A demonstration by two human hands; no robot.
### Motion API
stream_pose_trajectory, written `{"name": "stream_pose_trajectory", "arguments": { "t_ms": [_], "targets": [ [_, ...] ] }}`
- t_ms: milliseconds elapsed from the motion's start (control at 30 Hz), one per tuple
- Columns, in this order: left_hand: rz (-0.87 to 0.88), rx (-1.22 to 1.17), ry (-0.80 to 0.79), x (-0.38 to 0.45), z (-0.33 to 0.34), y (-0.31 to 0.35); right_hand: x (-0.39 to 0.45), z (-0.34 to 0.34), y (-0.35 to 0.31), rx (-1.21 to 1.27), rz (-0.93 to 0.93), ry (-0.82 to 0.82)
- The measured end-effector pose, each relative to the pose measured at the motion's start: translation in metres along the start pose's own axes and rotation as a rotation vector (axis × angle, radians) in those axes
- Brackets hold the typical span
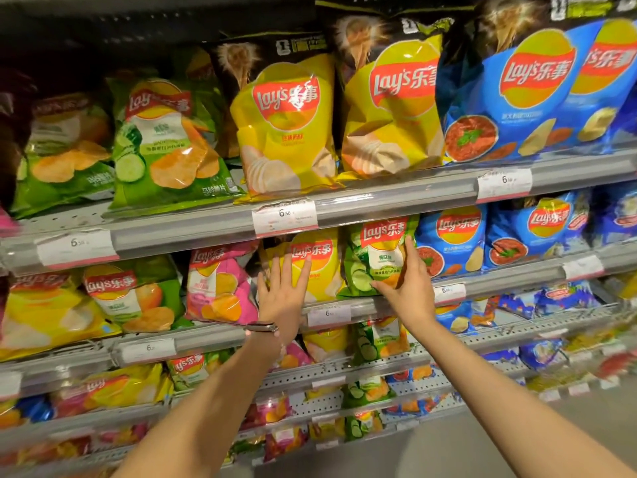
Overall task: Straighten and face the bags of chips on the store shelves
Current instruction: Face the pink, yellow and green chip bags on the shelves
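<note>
Two hands on bags, left hand (283,294) flat on yellow bag (319,262), right hand (406,286) prob. gripping green bag (374,257)

- We record a run of grey metal store shelving (396,198), its tiers stacked closely, filling nearly the whole view.
- We note clear plastic rails along each shelf edge, carrying white price labels (284,217) with a pink lower band.
- We list perforated shelf decks (375,365) on the lower tiers.
- We see a dark overhang (138,25) above the top tier.
- We enter grey flooring (517,432) at lower right.
</note>
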State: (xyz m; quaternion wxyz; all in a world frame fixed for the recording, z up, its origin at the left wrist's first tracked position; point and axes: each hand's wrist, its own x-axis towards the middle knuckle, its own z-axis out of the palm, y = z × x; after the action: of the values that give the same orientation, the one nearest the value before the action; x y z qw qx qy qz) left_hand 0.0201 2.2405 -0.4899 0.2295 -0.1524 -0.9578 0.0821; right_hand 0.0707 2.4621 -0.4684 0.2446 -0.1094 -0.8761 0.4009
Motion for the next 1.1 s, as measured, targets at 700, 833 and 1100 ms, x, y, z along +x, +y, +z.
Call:
{"name": "stream_pose_trajectory", "arguments": {
  "t_ms": [700, 833, 1100],
  "targets": [
    [0.074, -0.283, -0.218, -0.008, -0.044, -0.019, -0.054, -0.023, -0.017, 0.195, -0.041, 0.093],
    [-0.027, -0.512, 0.106, -0.03, -0.067, -0.047, -0.067, -0.017, -0.03, 0.238, -0.026, 0.051],
    [-0.529, -0.657, 0.064, -0.049, -0.049, -0.098, -0.098, 0.005, -0.051, 0.3, 0.045, 0.095]
  ]
}}
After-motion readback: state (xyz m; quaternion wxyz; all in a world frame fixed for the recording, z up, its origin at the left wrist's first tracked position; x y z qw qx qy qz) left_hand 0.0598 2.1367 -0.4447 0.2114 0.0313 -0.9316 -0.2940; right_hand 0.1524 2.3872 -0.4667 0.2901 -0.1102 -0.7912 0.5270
